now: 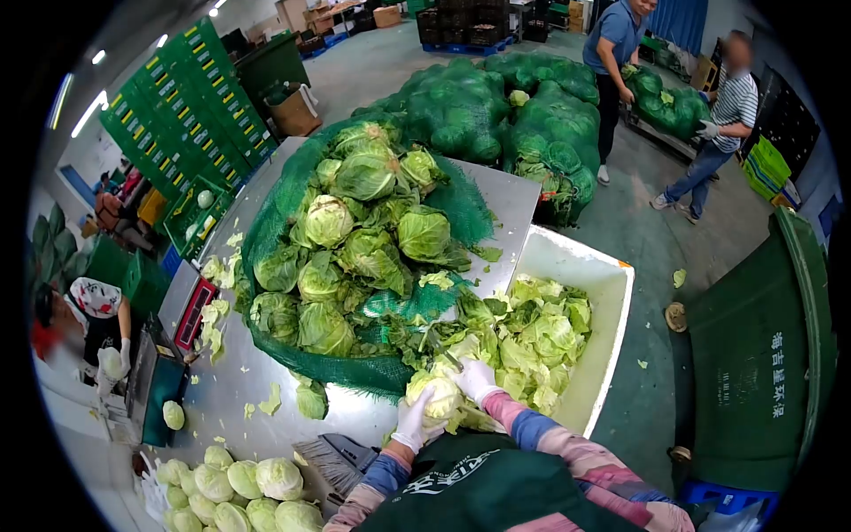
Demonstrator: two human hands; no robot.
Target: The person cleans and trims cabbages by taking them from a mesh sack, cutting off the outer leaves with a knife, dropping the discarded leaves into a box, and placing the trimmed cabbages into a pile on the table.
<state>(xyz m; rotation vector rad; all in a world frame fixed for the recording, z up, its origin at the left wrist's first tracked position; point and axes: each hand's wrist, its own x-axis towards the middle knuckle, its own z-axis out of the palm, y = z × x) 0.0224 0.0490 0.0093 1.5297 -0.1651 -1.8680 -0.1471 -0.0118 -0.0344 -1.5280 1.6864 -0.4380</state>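
My left hand (417, 418), in a white glove, grips a pale green cabbage (438, 397) from its left side. My right hand (476, 379), also gloved in white, is closed at the cabbage's upper right. A thin grey blade, seemingly of a knife (453, 361), sticks out from its fingers; the handle is hidden. Just beyond my hands, a pile of leafy cabbages (368, 253) rests on an opened green mesh bag (363, 372). Loose leaves (541, 341) fill much of the white foam box (612, 341) to the right.
The metal table (239, 408) carries leaf scraps, a brush (328, 461) and a scale (191, 310). Trimmed cabbages (239, 488) lie at lower left. Full mesh bags (456, 106) stand behind. A green bin (753, 355) is at right. Two people handle a bag at upper right; another person works at left.
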